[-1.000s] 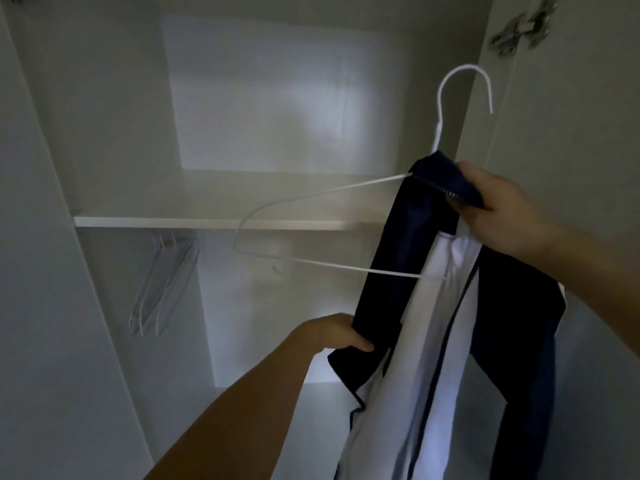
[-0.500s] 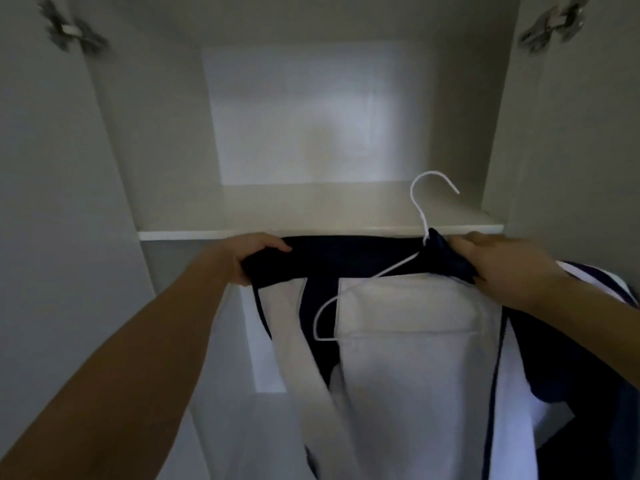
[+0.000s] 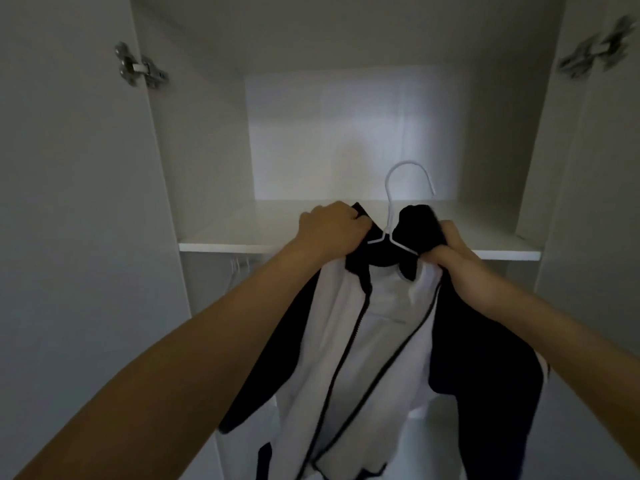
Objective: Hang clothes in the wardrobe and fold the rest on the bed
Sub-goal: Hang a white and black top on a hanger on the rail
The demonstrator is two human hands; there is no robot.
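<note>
home bedroom: open wardrobe [image 3: 207, 150], hanger [image 3: 398, 188]

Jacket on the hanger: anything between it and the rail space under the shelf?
Partly. The hanger hook sits above the front edge of the shelf, so it must drop below that edge first. Both hands, left hand and right hand, grip the jacket collar. Spare hangers hang far left; the rail itself is hidden.

Pretty dim in here, just a plain white wardrobe interior [image 3: 346, 133] with a brighter patch glowing on the back panel. One white shelf [image 3: 242, 245] runs across, and both doors are swung open, metal hinges on the left [image 3: 140, 67] and right [image 3: 594, 51].
</note>
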